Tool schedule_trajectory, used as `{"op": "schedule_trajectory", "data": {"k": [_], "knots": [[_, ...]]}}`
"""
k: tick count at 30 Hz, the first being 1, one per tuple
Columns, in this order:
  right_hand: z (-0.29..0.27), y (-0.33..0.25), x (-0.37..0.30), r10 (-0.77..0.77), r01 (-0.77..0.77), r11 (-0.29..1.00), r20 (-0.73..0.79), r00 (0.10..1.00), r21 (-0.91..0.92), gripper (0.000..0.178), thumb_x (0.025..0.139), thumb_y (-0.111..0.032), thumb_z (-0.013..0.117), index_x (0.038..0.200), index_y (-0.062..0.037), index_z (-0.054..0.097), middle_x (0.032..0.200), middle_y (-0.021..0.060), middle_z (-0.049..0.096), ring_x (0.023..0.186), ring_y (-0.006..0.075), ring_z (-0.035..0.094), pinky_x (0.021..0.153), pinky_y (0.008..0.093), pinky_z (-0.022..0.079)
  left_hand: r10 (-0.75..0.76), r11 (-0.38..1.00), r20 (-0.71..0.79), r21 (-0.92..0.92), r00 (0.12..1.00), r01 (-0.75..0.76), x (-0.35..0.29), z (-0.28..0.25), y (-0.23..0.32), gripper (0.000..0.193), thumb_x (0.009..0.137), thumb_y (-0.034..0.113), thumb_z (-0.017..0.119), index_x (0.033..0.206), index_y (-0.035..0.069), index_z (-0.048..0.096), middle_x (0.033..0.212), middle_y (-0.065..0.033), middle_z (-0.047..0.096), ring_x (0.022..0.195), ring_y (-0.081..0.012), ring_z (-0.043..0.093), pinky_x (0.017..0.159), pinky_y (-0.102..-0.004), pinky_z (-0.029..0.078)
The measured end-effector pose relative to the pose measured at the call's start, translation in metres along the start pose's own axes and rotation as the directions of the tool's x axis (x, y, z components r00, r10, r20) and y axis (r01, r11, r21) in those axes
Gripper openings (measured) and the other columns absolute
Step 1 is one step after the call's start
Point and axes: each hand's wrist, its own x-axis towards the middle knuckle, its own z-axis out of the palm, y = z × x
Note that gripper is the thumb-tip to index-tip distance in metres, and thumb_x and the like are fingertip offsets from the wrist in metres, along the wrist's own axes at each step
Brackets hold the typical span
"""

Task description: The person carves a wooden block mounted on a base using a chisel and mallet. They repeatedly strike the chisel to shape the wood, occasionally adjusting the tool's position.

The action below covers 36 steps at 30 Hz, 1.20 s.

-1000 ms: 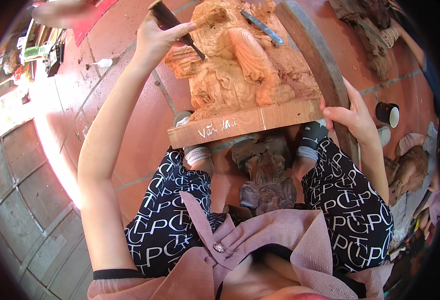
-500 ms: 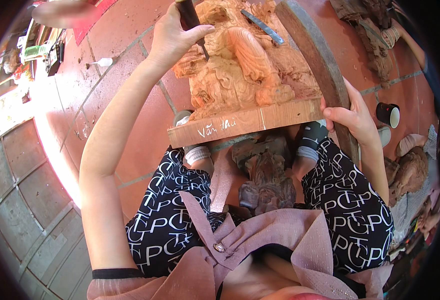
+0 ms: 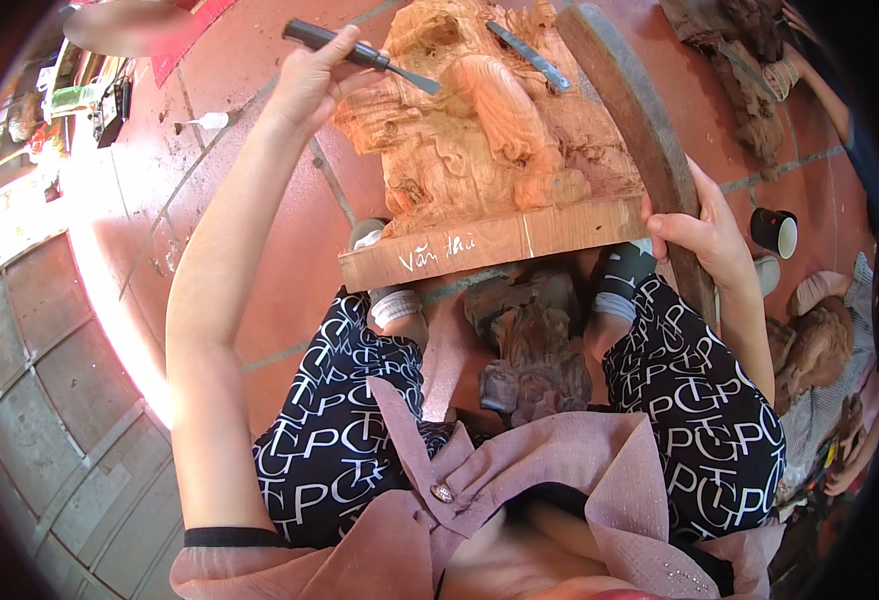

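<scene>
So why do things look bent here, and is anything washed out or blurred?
Head view: the wide lens bends straight edges, as in the grey tiles at the left; strong light burns out a strip of floor beside them; the carving and chisel look fairly clear; a pinkish patch, top left, is blurred.

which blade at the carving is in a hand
The dark-handled chisel, gripped in the left hand; the other, a flat metal blade, lies on the carving.
</scene>
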Motion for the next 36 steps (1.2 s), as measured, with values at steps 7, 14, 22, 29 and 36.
{"op": "schedule_trajectory", "data": {"k": [7,14,22,29,36], "knots": [[0.002,-0.001,-0.002,-0.004,0.004,1.000,-0.021,1.000,0.008,0.062,0.079,-0.005,0.070,0.136,0.0038,0.046,0.091,0.0074,0.061,0.059,0.0121,0.058,0.053,0.0259,0.047,0.203,0.947,0.112,0.231,0.973,-0.224,-0.029,0.021,0.039,0.033,0.094,0.005,0.066,0.121,-0.001,0.048,0.111,-0.0183,0.066,0.110,-0.0330,0.068,0.092,-0.0434,0.062],[0.001,-0.001,-0.002,-0.019,0.019,1.000,0.001,1.000,0.021,0.063,0.080,-0.002,0.069,0.138,0.0036,0.046,0.091,0.0067,0.061,0.060,0.0111,0.058,0.053,0.0263,0.047,0.260,0.914,0.189,0.269,0.947,-0.304,-0.028,0.020,0.011,0.029,0.089,-0.001,0.069,0.114,0.003,0.055,0.107,-0.0134,0.068,0.110,-0.0307,0.068,0.092,-0.0445,0.060],[0.000,0.000,-0.004,0.014,-0.014,1.000,-0.036,0.999,0.008,0.065,0.081,-0.001,0.069,0.141,0.0030,0.044,0.092,0.0071,0.061,0.061,0.0116,0.059,0.054,0.0271,0.049,0.288,0.858,0.312,0.336,0.905,-0.389,-0.033,0.031,0.011,0.024,0.089,-0.002,0.069,0.109,0.006,0.058,0.105,-0.0075,0.068,0.107,-0.0214,0.069,0.095,-0.0372,0.056],[0.003,-0.003,-0.003,0.026,-0.025,1.000,-0.037,0.999,0.006,0.065,0.080,0.000,0.068,0.141,0.0024,0.044,0.091,0.0068,0.061,0.060,0.0115,0.058,0.055,0.0264,0.048,0.248,0.860,0.306,0.368,0.919,-0.354,-0.038,0.038,0.009,0.025,0.089,-0.001,0.069,0.109,0.007,0.057,0.104,-0.0063,0.068,0.104,-0.0196,0.069,0.094,-0.0357,0.056],[0.000,-0.001,-0.003,0.020,-0.020,1.000,-0.043,0.999,0.012,0.066,0.080,-0.001,0.068,0.142,0.0024,0.044,0.092,0.0071,0.062,0.060,0.0119,0.059,0.054,0.0260,0.048,0.258,0.857,0.190,0.408,0.947,-0.315,-0.044,0.027,0.033,0.032,0.090,0.003,0.070,0.116,0.007,0.053,0.105,-0.0077,0.067,0.102,-0.0209,0.069,0.086,-0.0356,0.061]]}}
